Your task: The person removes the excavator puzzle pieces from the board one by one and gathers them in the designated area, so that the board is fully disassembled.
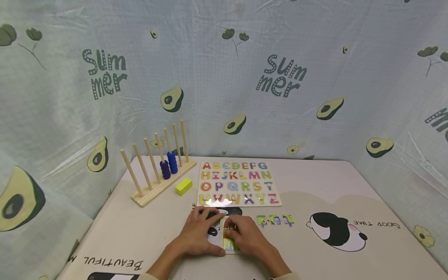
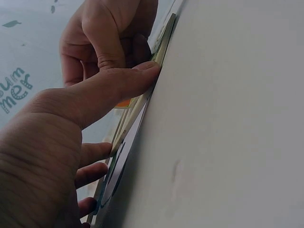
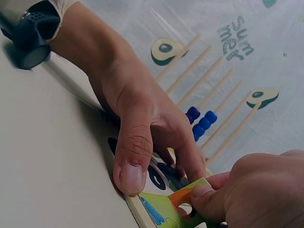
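My left hand [image 1: 199, 231] is spread along the left side of a small wooden puzzle board [image 1: 221, 235]. Its straight thumb presses the near corner, and its index finger reaches toward the far end. My right hand [image 1: 246, 235] pinches a green and orange puzzle piece [image 3: 197, 185] between thumb and fingers, over the board. Green puzzle with blue marks [image 3: 154, 211] lies at the near end of the board, by the left thumb. In the left wrist view the left thumb [image 2: 135, 78] lies on the board's rim, with the right hand [image 2: 107, 38] just beyond.
Right of the hands lie several loose lettered puzzle pieces [image 1: 275, 220]. Behind the hands is an alphabet board [image 1: 239, 182]. At the back left stand a wooden peg rack [image 1: 164, 186] with blue and purple beads and a yellow block [image 1: 183, 186]. A patterned curtain [image 1: 210, 77] encloses the table.
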{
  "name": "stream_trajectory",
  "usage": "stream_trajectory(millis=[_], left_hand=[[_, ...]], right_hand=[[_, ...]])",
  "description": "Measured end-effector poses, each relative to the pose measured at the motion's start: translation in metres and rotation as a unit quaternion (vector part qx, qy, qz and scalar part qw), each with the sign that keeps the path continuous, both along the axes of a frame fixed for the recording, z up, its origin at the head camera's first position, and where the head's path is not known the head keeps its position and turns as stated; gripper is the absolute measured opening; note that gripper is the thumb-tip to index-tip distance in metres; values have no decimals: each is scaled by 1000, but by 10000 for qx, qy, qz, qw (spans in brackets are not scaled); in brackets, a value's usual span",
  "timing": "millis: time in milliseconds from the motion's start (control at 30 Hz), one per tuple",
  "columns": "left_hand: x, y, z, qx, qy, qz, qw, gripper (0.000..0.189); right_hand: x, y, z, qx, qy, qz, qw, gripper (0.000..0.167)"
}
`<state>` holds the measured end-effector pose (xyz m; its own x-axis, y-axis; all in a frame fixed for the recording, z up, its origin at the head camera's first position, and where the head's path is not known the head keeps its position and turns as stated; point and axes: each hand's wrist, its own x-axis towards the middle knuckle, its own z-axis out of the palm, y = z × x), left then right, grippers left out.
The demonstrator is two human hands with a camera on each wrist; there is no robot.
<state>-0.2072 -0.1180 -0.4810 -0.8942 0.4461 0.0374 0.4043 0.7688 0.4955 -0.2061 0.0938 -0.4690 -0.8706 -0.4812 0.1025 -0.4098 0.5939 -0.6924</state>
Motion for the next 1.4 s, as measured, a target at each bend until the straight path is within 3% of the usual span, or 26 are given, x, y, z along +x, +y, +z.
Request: stream_trajectory(millis=[500,700,1167,1400], left_hand=[[2,0,1,55,40,25,10000,100],[1,0,0,-3,68,25,10000,100],[0,-1,-1,20,73,47,10000,102],[1,0,-1,33,80,6,10000,101]], right_hand=[[3,2,3,23,-315,55,9995,6],[4,4,4,-62,-160,30,9998,8],[5,26,2,-477,0,-409,9980,8],[8,51,1,-379,48,-644,9972,4]])
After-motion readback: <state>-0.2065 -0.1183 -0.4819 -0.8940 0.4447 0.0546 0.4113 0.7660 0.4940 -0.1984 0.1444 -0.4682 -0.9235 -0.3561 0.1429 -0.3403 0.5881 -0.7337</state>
